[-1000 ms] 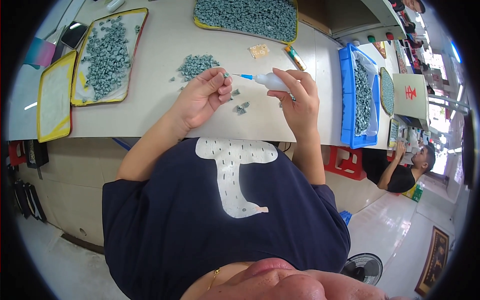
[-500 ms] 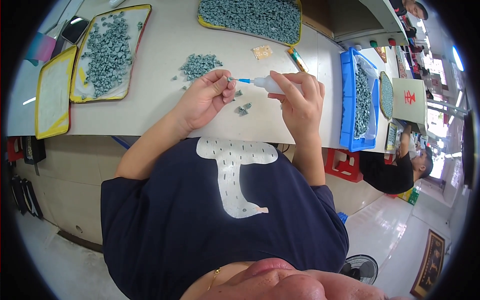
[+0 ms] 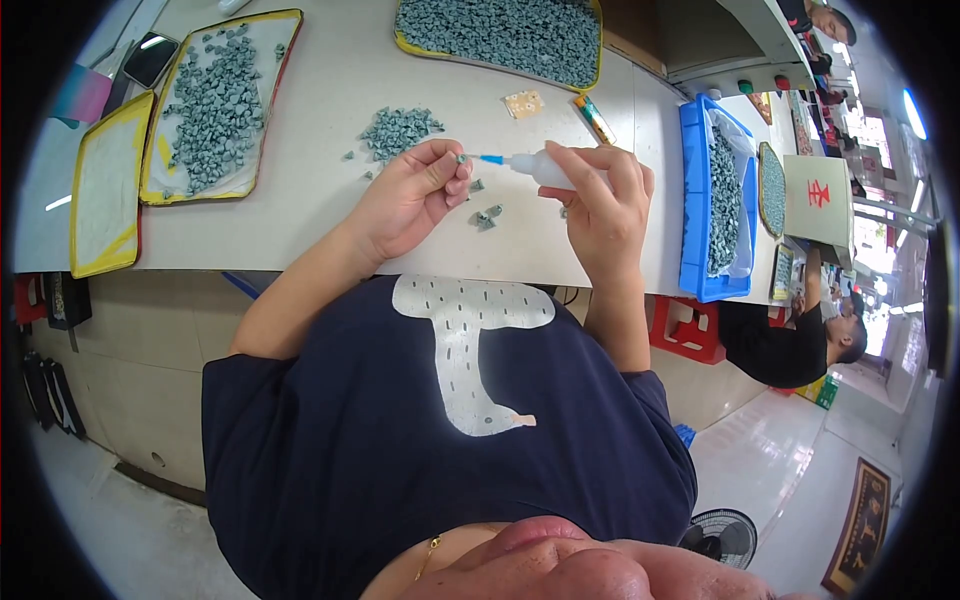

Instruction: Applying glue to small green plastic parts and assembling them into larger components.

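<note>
Between thumb and fingertips, my left hand [image 3: 415,198] pinches a small grey-green piece [image 3: 461,158]. My right hand [image 3: 605,205] is wrapped round a translucent white squeeze bottle [image 3: 533,166], tipped on its side. The bottle's blue-based needle tip [image 3: 490,159] points left, its thin end close to the held piece; whether they touch I cannot tell. A loose pile of the same grey-green pieces [image 3: 398,132] lies just beyond my left hand. A few more pieces [image 3: 488,217] lie on the table between my hands.
A yellow-rimmed tray [image 3: 268,100] of pieces and a second yellow-edged tray [image 3: 105,190] lie at left, near a phone [image 3: 151,60]. Another full tray [image 3: 500,70] is at the back. Rightward stand a blue crate [image 3: 692,200] and a small tube [image 3: 596,119]. A co-worker [image 3: 790,340] sits far right.
My right hand has drawn the bottle slightly to the right, so the needle end sits a little farther from the piece. My left hand has stayed put.
</note>
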Available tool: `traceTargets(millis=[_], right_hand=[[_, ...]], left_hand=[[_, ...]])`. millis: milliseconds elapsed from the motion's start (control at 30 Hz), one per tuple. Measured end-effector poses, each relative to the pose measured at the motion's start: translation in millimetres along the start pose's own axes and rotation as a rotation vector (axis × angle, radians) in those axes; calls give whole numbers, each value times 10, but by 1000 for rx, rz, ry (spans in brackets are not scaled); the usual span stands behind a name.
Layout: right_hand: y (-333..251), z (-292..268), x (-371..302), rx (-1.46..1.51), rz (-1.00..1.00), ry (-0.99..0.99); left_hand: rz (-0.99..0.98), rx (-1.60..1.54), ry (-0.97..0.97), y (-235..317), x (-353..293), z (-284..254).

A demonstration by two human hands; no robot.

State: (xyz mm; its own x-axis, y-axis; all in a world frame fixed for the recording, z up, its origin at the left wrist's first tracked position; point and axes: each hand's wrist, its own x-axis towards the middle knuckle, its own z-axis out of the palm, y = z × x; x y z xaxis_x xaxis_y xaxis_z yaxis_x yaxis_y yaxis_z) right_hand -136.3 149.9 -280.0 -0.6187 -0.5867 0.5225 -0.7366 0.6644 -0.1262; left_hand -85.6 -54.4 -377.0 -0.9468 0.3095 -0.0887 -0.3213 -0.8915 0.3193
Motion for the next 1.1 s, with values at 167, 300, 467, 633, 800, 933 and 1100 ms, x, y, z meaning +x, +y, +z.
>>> traceTargets(millis=[167,300,467,633,800,933,1100], right_hand=[[97,64,-74,326,269,31],[312,364,-266,736,564,44],[485,663,-499,934,693,-98],[612,584,-521,990,640,-106],[792,77,-385,494,541,-203],[964,-56,-514,253,573,-382],[884,-38,-567,86,534,-469]], left_hand=[[-41,-31,58,-28,2,61],[-81,-48,41,-134,62,153],[-128,-60,20,-355,177,284],[-142,-39,30,-441,277,310],[-152,-18,-7,-448,279,272],[-122,-3,-37,-419,266,245],[-124,-11,-67,-356,249,218]])
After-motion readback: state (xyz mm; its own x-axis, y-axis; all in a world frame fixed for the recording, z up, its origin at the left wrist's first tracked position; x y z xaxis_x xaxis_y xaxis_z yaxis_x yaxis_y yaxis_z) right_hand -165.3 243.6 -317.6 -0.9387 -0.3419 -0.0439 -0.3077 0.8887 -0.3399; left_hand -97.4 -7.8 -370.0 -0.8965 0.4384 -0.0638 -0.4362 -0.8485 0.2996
